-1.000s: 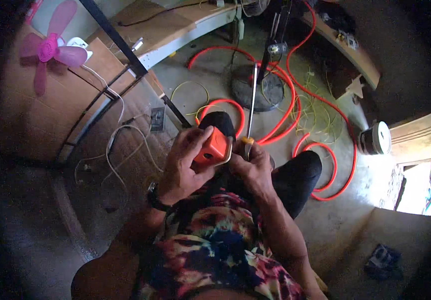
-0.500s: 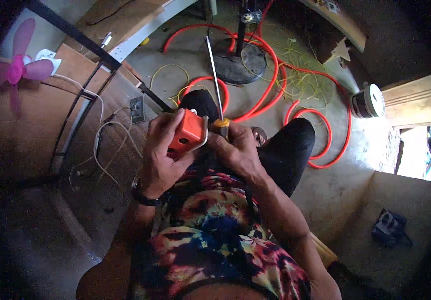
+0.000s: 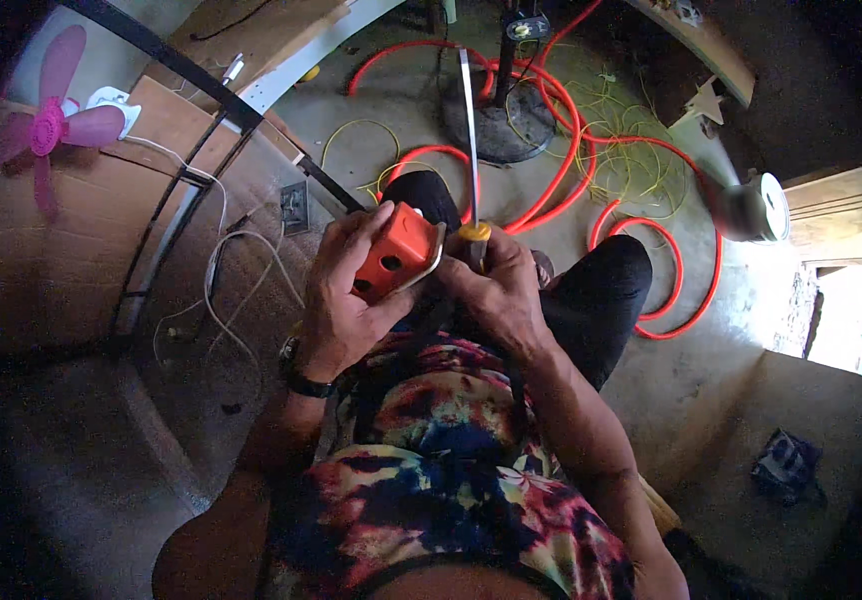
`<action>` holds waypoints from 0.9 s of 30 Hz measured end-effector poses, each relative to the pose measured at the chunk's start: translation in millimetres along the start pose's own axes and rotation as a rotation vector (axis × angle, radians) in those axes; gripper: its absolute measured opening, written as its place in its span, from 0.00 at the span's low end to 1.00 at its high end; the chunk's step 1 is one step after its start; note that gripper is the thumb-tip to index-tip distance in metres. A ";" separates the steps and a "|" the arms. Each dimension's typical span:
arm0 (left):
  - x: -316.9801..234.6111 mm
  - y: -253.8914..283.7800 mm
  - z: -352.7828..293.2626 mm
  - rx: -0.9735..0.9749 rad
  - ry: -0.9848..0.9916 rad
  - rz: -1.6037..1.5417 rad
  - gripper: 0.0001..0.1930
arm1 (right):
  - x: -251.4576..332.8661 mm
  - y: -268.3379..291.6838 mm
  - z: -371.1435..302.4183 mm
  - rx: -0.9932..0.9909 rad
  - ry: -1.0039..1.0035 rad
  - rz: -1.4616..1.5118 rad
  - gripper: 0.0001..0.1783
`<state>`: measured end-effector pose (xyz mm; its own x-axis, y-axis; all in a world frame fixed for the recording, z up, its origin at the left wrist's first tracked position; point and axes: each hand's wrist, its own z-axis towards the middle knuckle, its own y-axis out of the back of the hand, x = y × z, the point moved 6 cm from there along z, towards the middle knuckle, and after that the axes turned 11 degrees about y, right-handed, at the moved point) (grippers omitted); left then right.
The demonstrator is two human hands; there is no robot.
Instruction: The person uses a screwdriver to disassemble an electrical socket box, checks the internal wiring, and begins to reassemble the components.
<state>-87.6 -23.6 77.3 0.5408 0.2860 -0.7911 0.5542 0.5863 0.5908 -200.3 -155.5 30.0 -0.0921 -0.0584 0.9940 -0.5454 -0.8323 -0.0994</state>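
Note:
My left hand (image 3: 336,305) is closed round a small orange plastic electrical box (image 3: 401,250) with dark round holes and a pale rim along its right side. A long screwdriver (image 3: 471,150) with a yellow handle sits in my right hand (image 3: 501,295), whose fingers wrap the handle. Its metal shaft points away from me, its tip well beyond the box. Both hands are close together in front of my torso, the right one beside the rim of the box. What lies inside the box is hidden from this side.
Thick orange tubing (image 3: 573,120) and thin yellow wire (image 3: 631,170) coil on the floor ahead, round a black stand base (image 3: 499,122). At the left are a pink fan (image 3: 49,128), a white cable (image 3: 213,265) and a metal frame. A white bucket (image 3: 763,208) stands at the right.
The screwdriver's shaft has swung slightly rightward and points more straight ahead. The box is turned a little, showing its holes more. The whole view has shifted slightly.

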 end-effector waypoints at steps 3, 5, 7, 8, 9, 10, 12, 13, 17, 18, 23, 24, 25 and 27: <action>0.3 2.1 1.6 0.008 0.051 -0.001 0.38 | -0.4 -0.9 0.9 -0.001 -0.040 0.031 0.11; 6.2 3.0 1.1 0.009 0.099 -0.025 0.38 | 4.1 -2.1 -0.6 0.003 -0.126 0.114 0.12; 9.7 4.2 3.1 0.015 0.119 -0.041 0.38 | 6.4 -1.4 -0.7 0.004 -0.142 0.054 0.11; 8.5 4.7 4.2 0.019 0.111 -0.035 0.38 | 6.5 -0.3 -0.8 0.003 -0.151 0.022 0.11; 0.6 6.7 6.7 0.019 0.063 0.003 0.38 | 6.4 0.0 -0.3 0.010 -0.139 0.028 0.11; -4.6 7.2 7.3 0.019 0.015 0.041 0.38 | 4.7 0.2 0.0 0.018 -0.126 0.034 0.11; 2.9 2.9 5.4 0.021 0.041 -0.010 0.38 | 0.8 -1.4 -0.5 0.002 -0.078 0.095 0.11; 6.0 2.5 4.5 0.019 0.056 -0.030 0.39 | -1.5 -4.3 -0.5 -0.016 -0.041 0.153 0.11; 9.3 2.5 0.5 0.013 0.087 -0.058 0.39 | 0.2 -5.7 -2.6 -0.022 -0.154 0.240 0.10; 8.4 2.4 1.1 0.005 0.061 -0.053 0.39 | 0.4 -5.3 -2.3 -0.013 -0.126 0.228 0.10; 10.4 -0.9 -2.2 0.017 0.073 -0.056 0.40 | 2.9 -2.2 -2.0 -0.003 -0.119 0.105 0.10; 9.1 -0.6 -1.9 0.009 0.050 -0.050 0.40 | 5.0 -2.4 -2.4 -0.004 -0.129 0.114 0.10; 7.4 0.4 -1.6 0.000 0.029 -0.041 0.40 | 7.5 -2.8 -2.3 -0.002 -0.139 0.124 0.09; 5.2 4.0 -0.6 -0.013 0.038 -0.043 0.40 | 7.1 -4.5 -2.1 0.000 -0.143 0.151 0.09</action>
<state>-82.9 -19.3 75.5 0.4924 0.2888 -0.8210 0.5679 0.6083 0.5545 -200.2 -151.1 37.4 -0.0535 -0.2598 0.9642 -0.5342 -0.8083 -0.2475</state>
